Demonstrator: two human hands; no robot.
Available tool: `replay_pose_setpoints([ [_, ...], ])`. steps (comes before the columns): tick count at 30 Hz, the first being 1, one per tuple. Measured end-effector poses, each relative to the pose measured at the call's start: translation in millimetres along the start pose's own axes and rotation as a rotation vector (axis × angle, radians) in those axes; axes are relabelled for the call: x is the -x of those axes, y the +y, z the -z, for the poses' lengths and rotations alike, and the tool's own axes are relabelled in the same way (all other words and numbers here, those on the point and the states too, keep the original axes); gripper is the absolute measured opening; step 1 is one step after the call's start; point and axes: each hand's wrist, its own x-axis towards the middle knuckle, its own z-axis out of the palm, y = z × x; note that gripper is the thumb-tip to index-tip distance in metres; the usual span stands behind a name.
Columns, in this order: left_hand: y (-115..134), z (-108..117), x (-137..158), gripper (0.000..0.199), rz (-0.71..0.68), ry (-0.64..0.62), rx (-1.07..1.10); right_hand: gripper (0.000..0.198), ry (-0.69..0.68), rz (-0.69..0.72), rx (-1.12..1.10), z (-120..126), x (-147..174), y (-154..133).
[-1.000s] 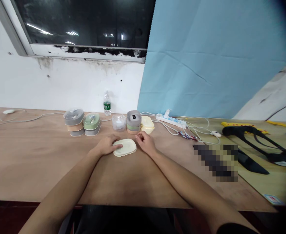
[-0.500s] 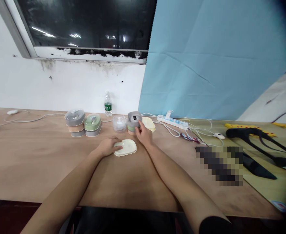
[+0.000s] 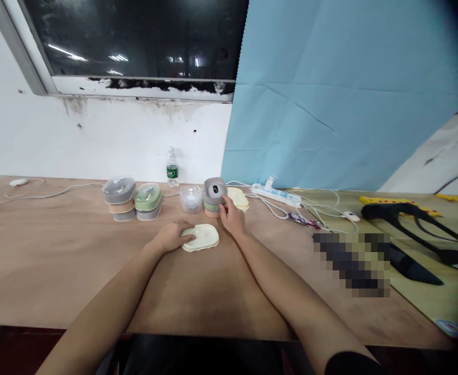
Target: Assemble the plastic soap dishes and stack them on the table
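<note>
My left hand point(image 3: 174, 235) rests at the left end of a cream, shallow oval lid point(image 3: 203, 237), thumb over its rim and the other fingers bent along its far left edge. The lid lies flat on the table. My right hand point(image 3: 233, 217) is at the right side of a stack of lunch boxes, with a grey top box point(image 3: 215, 190) above green and peach layers. Its thumb and forefinger are apart, their tips at the stack's side; contact is hard to tell. Left of the stack stands a clear plastic container point(image 3: 192, 199). Behind my right hand lies a pale yellow lid point(image 3: 238, 198).
Two more lunch box stacks, one grey-topped point(image 3: 119, 190) and one green-topped point(image 3: 148, 197), stand to the left. A water bottle point(image 3: 172, 169) is by the wall. A power strip point(image 3: 276, 195) with cables, a wrapper point(image 3: 304, 220) and black straps point(image 3: 416, 224) lie to the right.
My right thumb and fingers have drawn back slightly to the right along the stack's side. My left hand and the cream lid have hardly moved.
</note>
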Motion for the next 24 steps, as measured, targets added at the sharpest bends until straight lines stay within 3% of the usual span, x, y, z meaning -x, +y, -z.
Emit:
replay_pose_setpoints([
  [4, 0.0, 0.4, -0.2, 0.046, 0.014, -0.008, -0.003, 0.046, -0.038, 0.017, 0.015, 0.9, -0.6, 0.4],
  [11, -1.8, -0.9, -0.7, 0.044, -0.009, -0.001, 0.006, 0.031, -0.066, -0.034, 0.004, -1.4, 1.0, 2.6],
  [24, -0.7, 0.6, 0.3, 0.044, -0.005, -0.003, 0.021, 0.028, -0.085, -0.059, -0.023, 0.8, 0.7, 2.3],
])
